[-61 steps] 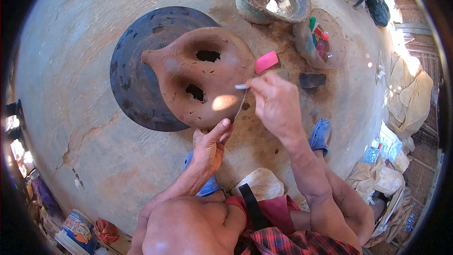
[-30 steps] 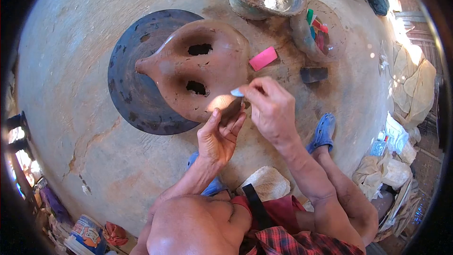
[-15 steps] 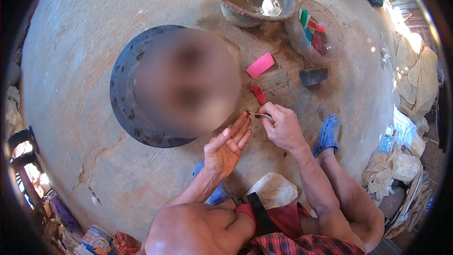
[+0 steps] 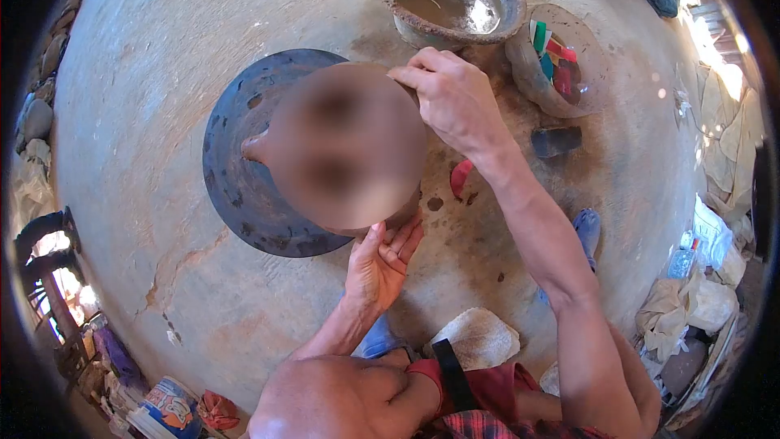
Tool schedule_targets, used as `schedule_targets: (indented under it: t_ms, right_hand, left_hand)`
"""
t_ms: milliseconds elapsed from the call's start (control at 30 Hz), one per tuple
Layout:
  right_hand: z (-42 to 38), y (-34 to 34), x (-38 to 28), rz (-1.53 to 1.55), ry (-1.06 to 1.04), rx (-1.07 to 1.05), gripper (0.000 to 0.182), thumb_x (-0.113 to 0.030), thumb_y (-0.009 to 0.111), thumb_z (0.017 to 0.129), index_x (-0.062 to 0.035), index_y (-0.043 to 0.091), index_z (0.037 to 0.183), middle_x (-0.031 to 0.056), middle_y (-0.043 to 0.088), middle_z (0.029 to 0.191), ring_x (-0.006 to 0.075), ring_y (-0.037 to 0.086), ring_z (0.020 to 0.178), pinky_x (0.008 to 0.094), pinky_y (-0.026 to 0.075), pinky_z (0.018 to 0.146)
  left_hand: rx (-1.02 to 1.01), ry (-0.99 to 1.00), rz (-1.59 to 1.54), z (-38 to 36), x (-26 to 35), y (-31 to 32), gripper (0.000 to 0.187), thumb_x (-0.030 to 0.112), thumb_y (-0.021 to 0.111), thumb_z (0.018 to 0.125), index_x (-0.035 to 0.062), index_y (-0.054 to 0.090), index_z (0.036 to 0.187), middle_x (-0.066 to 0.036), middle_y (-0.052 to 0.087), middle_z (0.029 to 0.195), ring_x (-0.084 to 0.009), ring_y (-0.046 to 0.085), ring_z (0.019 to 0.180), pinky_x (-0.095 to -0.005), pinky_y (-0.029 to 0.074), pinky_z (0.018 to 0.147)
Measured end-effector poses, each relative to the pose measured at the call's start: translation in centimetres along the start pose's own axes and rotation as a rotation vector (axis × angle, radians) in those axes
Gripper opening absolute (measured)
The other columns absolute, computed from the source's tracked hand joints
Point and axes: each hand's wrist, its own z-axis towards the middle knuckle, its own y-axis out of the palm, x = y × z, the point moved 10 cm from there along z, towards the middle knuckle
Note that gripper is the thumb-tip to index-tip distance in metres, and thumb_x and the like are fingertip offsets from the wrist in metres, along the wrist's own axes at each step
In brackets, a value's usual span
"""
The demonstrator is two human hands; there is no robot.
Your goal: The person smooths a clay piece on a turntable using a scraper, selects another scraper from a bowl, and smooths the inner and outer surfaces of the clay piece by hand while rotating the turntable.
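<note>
A rounded clay-coloured vessel (image 4: 409,210), mostly blurred out, with a small knob or spout on its left, sits on a dark round disc (image 4: 231,187). My left hand (image 4: 383,264) touches the near side of the vessel, palm up, thumb and fingers apart. At the vessel's upper right edge is my right hand (image 4: 455,97), its fingers pinched together. Whatever they hold is hidden. A curved red piece (image 4: 461,179) lies on the floor below my right forearm.
A large basin (image 4: 443,0) of water stands at the top. Right of it, a bowl (image 4: 532,81) holds several coloured pieces. Nearby lies a dark block (image 4: 556,141). A whitish cloth (image 4: 475,337) lies near my legs, and bags (image 4: 699,301) line the right side.
My right hand has moved up to the vessel's far right edge. My left hand has come against its near side. The pink block and the thin curved tool are no longer visible.
</note>
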Motion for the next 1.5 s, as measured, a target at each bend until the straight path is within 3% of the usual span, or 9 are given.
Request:
schedule_targets:
  t_ms: [367, 500, 600, 733, 1067, 1100, 1267, 1367, 1500]
  right_hand:
    - [-11.4, -2.8, -8.7, 0.012, 0.082, -0.101, 0.022, -0.01, 0.069, 0.091, -0.0104, 0.083, 0.109, 0.0047, 0.071, 0.104, 0.0237, 0.07, 0.097, 0.0389, 0.061, 0.074]
    - [-12.6, -3.6, -8.6, 0.068, 0.059, -0.092, 0.026, -0.012, 0.073, 0.091, -0.0115, 0.083, 0.115, 0.0036, 0.073, 0.102, 0.0238, 0.071, 0.089, 0.0369, 0.061, 0.072]
    - [-8.1, -5.1, -4.5, -0.038, 0.098, 0.185, 0.021, -0.007, 0.075, 0.09, -0.0101, 0.082, 0.109, 0.0051, 0.072, 0.098, 0.0259, 0.071, 0.082, 0.0381, 0.061, 0.07]
    - [-2.7, -1.6, -1.1, -0.013, -0.004, 0.101, 0.023, -0.012, 0.07, 0.09, -0.0117, 0.081, 0.11, 0.0083, 0.07, 0.1, 0.0284, 0.07, 0.095, 0.0426, 0.061, 0.08]
    - [-16.4, -2.2, -7.3, 0.261, 0.097, -0.081, 0.022, -0.012, 0.074, 0.086, -0.0091, 0.083, 0.107, 0.005, 0.072, 0.099, 0.0245, 0.071, 0.093, 0.0411, 0.059, 0.082]
    - [-16.2, -3.1, -5.3, 0.321, 0.199, 0.081, 0.024, 0.002, 0.077, 0.085, -0.0071, 0.085, 0.106, 0.0064, 0.078, 0.094, 0.0244, 0.075, 0.084, 0.0386, 0.061, 0.075]
    - [-13.1, -1.1, 5.9, 0.425, 0.579, 0.484, 0.014, -0.004, 0.075, 0.096, -0.0025, 0.082, 0.109, 0.0176, 0.078, 0.096, 0.0312, 0.077, 0.081, 0.0392, 0.061, 0.071]
    - [-9.5, 2.4, 8.0, 0.544, 0.677, 0.416, 0.015, -0.004, 0.075, 0.095, -0.0039, 0.082, 0.108, 0.0177, 0.078, 0.095, 0.0326, 0.077, 0.084, 0.0399, 0.061, 0.072]
    - [-7.9, 2.4, 6.5, 0.579, 0.415, 0.562, 0.019, -0.002, 0.074, 0.093, -0.0047, 0.081, 0.11, 0.0169, 0.077, 0.1, 0.0355, 0.076, 0.087, 0.0424, 0.062, 0.076]
  left_hand:
    - [-0.003, -0.021, -0.075, 0.8, -0.7, -1.0, 0.061, 0.04, 0.064, 0.109, 0.0028, 0.047, 0.155, -0.019, 0.06, 0.154, -0.0341, 0.056, 0.147, -0.0443, 0.055, 0.118]
    - [-0.078, -0.018, -0.079, 0.4, 0.2, 0.5, 0.068, 0.045, 0.066, 0.107, 0.0017, 0.046, 0.157, -0.019, 0.058, 0.156, -0.0351, 0.055, 0.148, -0.0453, 0.054, 0.118]
    - [-0.12, -0.054, -0.079, 0.1, 0.1, 1.4, 0.06, 0.039, 0.063, 0.11, 0.0023, 0.047, 0.156, -0.019, 0.055, 0.159, -0.0339, 0.051, 0.151, -0.0476, 0.046, 0.125]
    - [-0.034, -0.031, -0.025, 0.0, 0.6, 0.9, 0.064, 0.041, 0.063, 0.11, 0.0023, 0.044, 0.158, -0.02, 0.053, 0.161, -0.0341, 0.05, 0.152, -0.0482, 0.046, 0.126]
    - [0.006, -0.07, 0.048, -0.2, 0.8, 0.4, 0.074, 0.05, 0.068, 0.105, 0.0014, 0.047, 0.156, -0.019, 0.055, 0.158, -0.0359, 0.047, 0.154, -0.0524, 0.042, 0.127]
    - [-0.021, -0.075, 0.044, -0.1, 0.7, 0.2, 0.073, 0.049, 0.068, 0.106, 0.0018, 0.046, 0.157, -0.018, 0.055, 0.159, -0.0372, 0.045, 0.155, -0.0526, 0.042, 0.127]
    - [0.005, -0.054, 0.12, -0.2, 1.2, -0.1, 0.071, 0.049, 0.067, 0.106, 0.0049, 0.046, 0.158, -0.013, 0.053, 0.163, -0.0392, 0.04, 0.159, -0.0535, 0.042, 0.128]
    - [0.062, -0.036, 0.139, -0.4, 1.5, -0.7, 0.071, 0.05, 0.066, 0.107, 0.0057, 0.046, 0.159, -0.015, 0.052, 0.163, -0.0387, 0.039, 0.159, -0.0532, 0.042, 0.128]
    - [0.057, -0.03, 0.109, -0.5, 1.7, -1.1, 0.07, 0.049, 0.064, 0.107, 0.0063, 0.045, 0.16, -0.016, 0.053, 0.163, -0.0381, 0.039, 0.159, -0.0532, 0.043, 0.128]
